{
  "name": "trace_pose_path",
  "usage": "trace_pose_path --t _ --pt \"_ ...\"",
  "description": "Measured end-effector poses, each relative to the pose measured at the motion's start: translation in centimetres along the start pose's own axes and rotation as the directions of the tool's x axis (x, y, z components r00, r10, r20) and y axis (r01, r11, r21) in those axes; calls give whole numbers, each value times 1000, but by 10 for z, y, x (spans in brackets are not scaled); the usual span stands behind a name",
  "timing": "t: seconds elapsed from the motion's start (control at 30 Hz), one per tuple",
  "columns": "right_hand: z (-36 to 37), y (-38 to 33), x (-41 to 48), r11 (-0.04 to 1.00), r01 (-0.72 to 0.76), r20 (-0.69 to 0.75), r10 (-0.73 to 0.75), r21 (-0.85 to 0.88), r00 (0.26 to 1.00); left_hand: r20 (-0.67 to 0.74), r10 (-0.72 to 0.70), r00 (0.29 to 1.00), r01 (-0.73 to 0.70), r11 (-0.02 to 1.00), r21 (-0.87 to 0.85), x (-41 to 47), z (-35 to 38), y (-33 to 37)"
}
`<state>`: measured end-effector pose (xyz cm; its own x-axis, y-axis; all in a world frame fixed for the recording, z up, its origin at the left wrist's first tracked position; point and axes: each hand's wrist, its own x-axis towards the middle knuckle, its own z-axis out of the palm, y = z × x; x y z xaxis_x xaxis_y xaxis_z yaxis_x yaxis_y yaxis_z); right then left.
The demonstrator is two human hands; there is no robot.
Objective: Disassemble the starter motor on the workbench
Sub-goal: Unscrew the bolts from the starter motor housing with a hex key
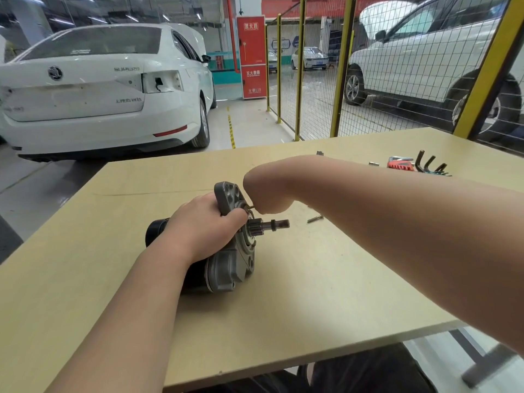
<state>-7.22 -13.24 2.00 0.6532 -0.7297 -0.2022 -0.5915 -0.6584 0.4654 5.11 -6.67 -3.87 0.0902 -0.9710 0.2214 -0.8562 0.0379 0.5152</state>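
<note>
The starter motor [226, 268] lies on its side in the middle of the workbench [326, 293]. Its black body points left, and its grey flange and pinion shaft [272, 224] point right. My left hand [204, 225] grips the motor from above, fingers curled over the flange edge. My right hand [266, 191] is bent down at the flange face, and its fingers pinch a small brass-coloured screw [251, 207] just above the pinion. The fingertips of that hand are mostly hidden behind the wrist.
A loose screw [315, 219] lies on the bench right of the shaft. At the far right edge sit a red tool [400, 165], a set of hex keys [431, 165] and small metal parts [373, 164]. Beyond the bench are parked cars and a yellow mesh fence.
</note>
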Motion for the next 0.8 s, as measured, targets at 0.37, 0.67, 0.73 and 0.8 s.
trace_pose_path --t 0.37,0.67,0.73,0.8 --pt "13 2 1 943 -6 -28 16 332 999 43 -62 997 65 995 -80 -2 -4 4" --pt "33 1 -14 835 63 -269 103 546 958 336 -90 937 203 926 -318 -2 -19 8" --pt "38 0 -16 815 62 -295 137 576 946 327 -84 941 187 935 -300 -1 -18 8" --pt "41 1 -18 784 68 -291 147 617 946 327 -84 941 176 949 -262 -1 -17 7"
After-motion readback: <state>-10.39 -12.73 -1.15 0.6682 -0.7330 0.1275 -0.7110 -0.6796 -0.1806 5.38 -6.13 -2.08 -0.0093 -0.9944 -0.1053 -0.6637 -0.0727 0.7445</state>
